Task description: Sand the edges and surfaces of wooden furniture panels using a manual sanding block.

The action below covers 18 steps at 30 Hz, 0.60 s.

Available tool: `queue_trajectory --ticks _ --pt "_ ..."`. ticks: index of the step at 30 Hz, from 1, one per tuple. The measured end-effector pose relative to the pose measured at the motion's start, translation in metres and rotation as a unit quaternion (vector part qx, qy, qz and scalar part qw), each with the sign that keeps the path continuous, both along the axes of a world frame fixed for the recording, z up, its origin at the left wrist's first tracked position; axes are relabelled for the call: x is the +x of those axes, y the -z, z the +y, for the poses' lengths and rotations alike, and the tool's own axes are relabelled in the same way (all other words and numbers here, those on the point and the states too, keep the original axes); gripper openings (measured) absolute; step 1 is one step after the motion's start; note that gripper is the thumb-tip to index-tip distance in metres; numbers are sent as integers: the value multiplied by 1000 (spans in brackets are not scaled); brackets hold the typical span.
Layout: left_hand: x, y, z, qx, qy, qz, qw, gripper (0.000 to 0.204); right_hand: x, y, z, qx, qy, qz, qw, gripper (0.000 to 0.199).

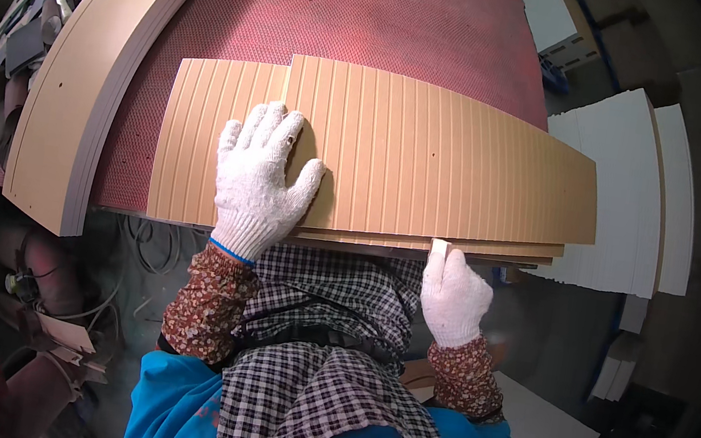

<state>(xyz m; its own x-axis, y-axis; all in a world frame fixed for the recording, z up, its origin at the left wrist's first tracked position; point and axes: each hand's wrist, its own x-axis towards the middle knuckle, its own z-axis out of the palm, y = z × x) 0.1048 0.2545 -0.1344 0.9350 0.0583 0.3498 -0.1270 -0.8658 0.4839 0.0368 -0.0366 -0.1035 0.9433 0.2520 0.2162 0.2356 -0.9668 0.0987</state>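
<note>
Grooved tan boards point(431, 159) lie overlapped in a small stack, their near edges toward me. My left hand point(261, 184), in a white knit glove, lies flat with fingers spread on the grooved faces, close to the step between two boards. Low at the near edge, right of centre, my right hand point(454, 296) is closed in a matching glove. Between its thumb and fingers shows a small pale block point(440, 248), its end against the boards' edge. The rest of that block is hidden by the glove.
A red mesh-textured table surface point(362, 6) lies under the boards. Long smooth tan boards point(87, 83) are stacked at the left, beside a heap of offcuts point(25, 48). White panels point(614, 193) stand stacked at the right. Hoses point(154, 245) and a pipe lie below left.
</note>
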Motion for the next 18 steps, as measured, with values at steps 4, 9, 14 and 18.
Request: queue_trajectory --ticks 4,9,14,18 --pt "1 4 1 -1 4 -1 1000 61 -9 2 6 77 22 -7 997 34" --pt "1 6 2 15 3 -3 1000 63 3 -1 11 63 -14 -31 997 27" --pt "0 5 1 12 3 2 1000 63 6 -9 16 41 -9 7 999 20" --pt "0 5 -1 19 0 6 1000 63 41 -6 7 -13 -53 25 998 24"
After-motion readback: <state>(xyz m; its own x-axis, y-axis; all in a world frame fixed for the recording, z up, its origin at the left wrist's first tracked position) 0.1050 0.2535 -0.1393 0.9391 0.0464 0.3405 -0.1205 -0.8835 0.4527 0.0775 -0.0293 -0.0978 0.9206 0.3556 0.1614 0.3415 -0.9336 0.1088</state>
